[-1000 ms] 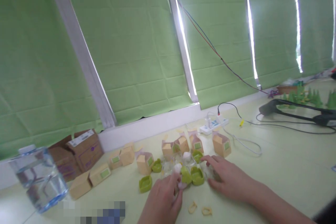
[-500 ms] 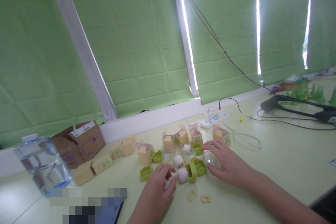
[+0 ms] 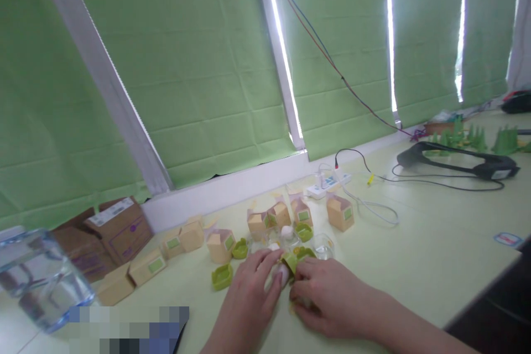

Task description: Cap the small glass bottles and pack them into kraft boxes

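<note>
1. Your right hand [image 3: 327, 293] has left the clear cup [image 3: 323, 246] and come in to the front of the cluster; your left hand [image 3: 255, 285] has closed in on the white ball [image 3: 282, 273].
2. Your left thumb and forefinger are clamped on the ball, which sits just beside the green holder [image 3: 289, 260], in front of the cartons [image 3: 340, 214].
3. Your right fingers are curled close together, but the view is soft there: a yellow sliver [image 3: 292, 308] shows at their tips, and you probably can't be told from this whether they grip it.
4. The ball looks smooth and round, so uneven pressure from your thumb could let it slip and roll among the small parts.
5. With your hands this close, a right knuckle could nudge the holder askew, or knock the cup behind it.
6. Small bits under your right palm could be swept aside unseen.
7. For writing: the cartons carry green labels too small to read. The brown box [image 3: 128, 232] has purple print and a white label, both illegible. The sticker [image 3: 508, 239] near the table edge shows red lettering you can't make out.
</note>
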`<state>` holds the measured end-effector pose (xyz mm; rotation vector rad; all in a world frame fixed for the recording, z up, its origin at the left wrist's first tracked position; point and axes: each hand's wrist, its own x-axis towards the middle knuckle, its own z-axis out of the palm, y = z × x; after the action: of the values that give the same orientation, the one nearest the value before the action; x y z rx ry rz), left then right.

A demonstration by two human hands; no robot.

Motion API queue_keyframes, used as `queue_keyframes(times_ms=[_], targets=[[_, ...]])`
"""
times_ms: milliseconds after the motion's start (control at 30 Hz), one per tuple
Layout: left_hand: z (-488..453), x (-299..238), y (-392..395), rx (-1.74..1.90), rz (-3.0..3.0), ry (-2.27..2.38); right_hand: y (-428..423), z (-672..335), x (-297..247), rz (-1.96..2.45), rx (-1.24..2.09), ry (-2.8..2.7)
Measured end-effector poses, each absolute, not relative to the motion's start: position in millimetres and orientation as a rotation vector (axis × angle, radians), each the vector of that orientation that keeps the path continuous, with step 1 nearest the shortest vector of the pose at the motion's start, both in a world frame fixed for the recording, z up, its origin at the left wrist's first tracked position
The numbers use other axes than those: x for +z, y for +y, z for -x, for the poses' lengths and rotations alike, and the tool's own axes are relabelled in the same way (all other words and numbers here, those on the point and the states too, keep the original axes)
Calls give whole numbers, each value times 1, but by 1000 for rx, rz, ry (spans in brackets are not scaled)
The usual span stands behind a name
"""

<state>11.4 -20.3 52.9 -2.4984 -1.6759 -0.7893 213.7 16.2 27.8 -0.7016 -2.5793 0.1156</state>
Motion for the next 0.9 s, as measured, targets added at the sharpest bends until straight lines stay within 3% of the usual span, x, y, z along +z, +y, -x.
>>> queue_keyframes(times_ms=[467, 700, 900], targets=[[-24, 63, 17, -868, 2617, -1898, 23, -218, 27, 752, 480, -2458], [-29, 75, 21, -846, 2636, -1986, 26, -217, 23, 776, 485, -2434], [-21, 81, 23, -1231, 2532, -2001, 24, -216, 25, 811, 536, -2385]])
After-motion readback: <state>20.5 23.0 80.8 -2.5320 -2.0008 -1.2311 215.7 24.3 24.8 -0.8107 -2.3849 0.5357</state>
